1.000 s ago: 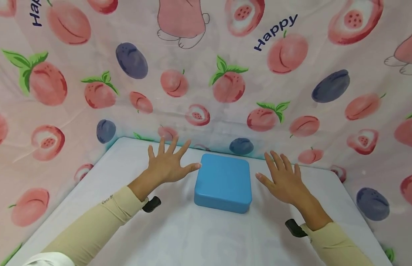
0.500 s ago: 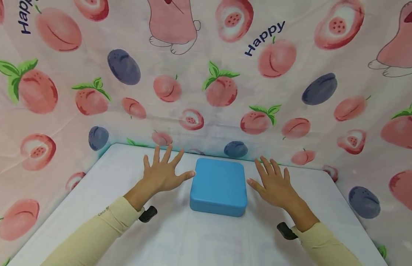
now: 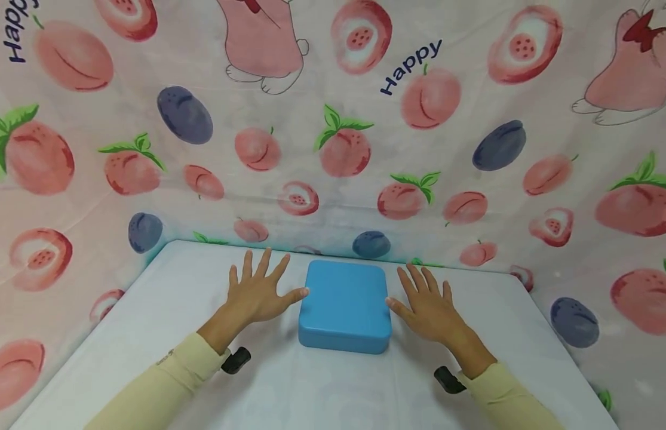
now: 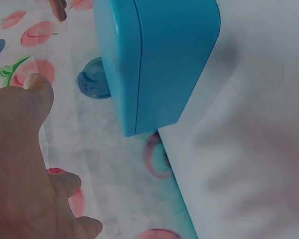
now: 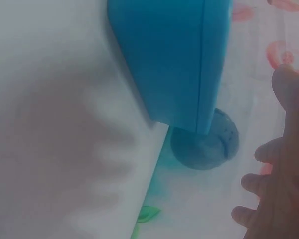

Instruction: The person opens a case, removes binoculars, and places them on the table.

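Observation:
A blue square box (image 3: 344, 304) with rounded corners lies on the white table, its lid on. A thin seam runs along the side of the box (image 4: 174, 55) in the left wrist view. To its left my left hand (image 3: 257, 297) hovers, palm down, fingers spread, thumb pointing at the box's edge. My right hand (image 3: 432, 312) mirrors it on the right, fingers spread and straight, thumb tip overlapping the box's right edge in the head view. Both wrist views show space between each hand and the box; neither hand holds anything. Hand shadows fall on the tabletop.
The white table (image 3: 322, 394) ends at a fruit-printed cloth (image 3: 311, 149) that rises behind it and along both sides. The box sits close to the table's back edge. A black wrist device (image 3: 236, 361) hangs under the left wrist, and another black device (image 3: 449, 380) under the right.
The head view has shifted, so the scene slides left and somewhat down. My right hand has come slightly nearer the box. My left hand stays beside it; the box appears unmoved.

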The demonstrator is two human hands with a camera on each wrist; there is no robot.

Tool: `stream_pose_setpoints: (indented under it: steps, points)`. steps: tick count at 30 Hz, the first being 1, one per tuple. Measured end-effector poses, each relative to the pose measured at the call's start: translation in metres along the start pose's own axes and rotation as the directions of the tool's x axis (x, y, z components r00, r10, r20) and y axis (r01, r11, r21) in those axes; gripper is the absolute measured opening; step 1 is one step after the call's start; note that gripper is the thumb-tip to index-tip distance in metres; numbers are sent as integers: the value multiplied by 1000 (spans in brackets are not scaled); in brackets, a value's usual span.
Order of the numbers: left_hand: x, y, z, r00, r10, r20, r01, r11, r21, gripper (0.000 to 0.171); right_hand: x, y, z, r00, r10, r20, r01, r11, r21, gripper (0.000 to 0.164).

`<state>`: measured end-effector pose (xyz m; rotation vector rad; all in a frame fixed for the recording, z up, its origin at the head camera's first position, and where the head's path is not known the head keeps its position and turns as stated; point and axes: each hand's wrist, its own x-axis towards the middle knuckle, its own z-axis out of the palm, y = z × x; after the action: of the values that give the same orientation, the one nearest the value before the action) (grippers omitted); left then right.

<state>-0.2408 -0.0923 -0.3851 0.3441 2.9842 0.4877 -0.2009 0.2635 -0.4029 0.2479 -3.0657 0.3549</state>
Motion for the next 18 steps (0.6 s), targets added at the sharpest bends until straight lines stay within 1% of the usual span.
stream_pose_setpoints:
  steps: [4,7,13,16,18]
  points:
    - [2,-1,5,1000,7,3,-6,1000,-30,98,1,-1,5,1000,6,-2,-6,1000,-5,83]
    - [1,-3,9,1000,-8,19,8,999,-34,98,3,-1,12,1000,3,13,-3,1000,5,84]
    - [1,-3,12,999,-19,33,20,999,-44,98,4,-2,23,1000,6,28,-8,998,64,84]
    - [4,-2,15,999,-23,47,27,997,-69,98,5,-2,28,999,1,46,-7,991,137,82]
    - [5,-1,18,998,-32,55,36,996,-78,97,6,-3,29,997,-11,77,-7,974,226,81]
